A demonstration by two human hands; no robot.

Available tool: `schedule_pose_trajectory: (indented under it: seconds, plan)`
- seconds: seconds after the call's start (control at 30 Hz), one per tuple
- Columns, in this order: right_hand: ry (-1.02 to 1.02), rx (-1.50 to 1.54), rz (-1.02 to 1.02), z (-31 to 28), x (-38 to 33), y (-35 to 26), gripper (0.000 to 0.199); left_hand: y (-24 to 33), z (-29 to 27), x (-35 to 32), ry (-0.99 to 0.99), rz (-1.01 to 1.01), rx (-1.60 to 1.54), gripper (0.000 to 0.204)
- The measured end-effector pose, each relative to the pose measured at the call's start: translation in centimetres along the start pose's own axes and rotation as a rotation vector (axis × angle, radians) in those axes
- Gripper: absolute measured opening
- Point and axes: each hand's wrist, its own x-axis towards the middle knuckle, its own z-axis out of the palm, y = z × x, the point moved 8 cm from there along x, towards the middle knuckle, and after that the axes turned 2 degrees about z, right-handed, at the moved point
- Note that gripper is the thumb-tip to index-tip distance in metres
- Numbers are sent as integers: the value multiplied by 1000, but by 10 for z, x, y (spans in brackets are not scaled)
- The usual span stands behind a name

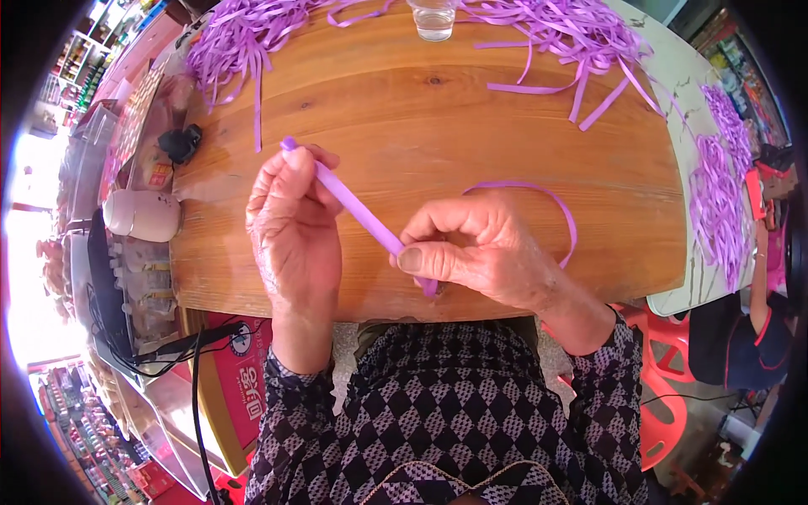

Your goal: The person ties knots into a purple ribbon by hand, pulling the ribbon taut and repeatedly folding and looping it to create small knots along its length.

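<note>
Both hands pinch one flat purple plastic ribbon strip [358, 206] stretched above the wooden table [421, 109]: right hand [475, 248] near, left hand [290, 223] farther. Beyond lie loose purple ribbon heaps [244, 34] and a clear glass cup [434, 18].

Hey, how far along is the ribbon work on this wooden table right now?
Done: no finished piece shows on the wooden table. In hand: the left hand and right hand pinch one purple ribbon strip taut between them, its tail looping behind the right hand. Left: loose ribbon piles at the far edge and another heap to the right look untouched.
</note>
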Motion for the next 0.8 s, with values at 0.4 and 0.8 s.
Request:
schedule_pose_trajectory:
  seconds: [0.4, 0.8]
  plan:
    - [-18, 159, 263, 0, -6, 31, 19, -4, -10, -1, -59, -91, -117, 8]
    - [35, 131, 224, -12, -9, 30, 19, -23, -8, -10, -115, -201, -298, 9]
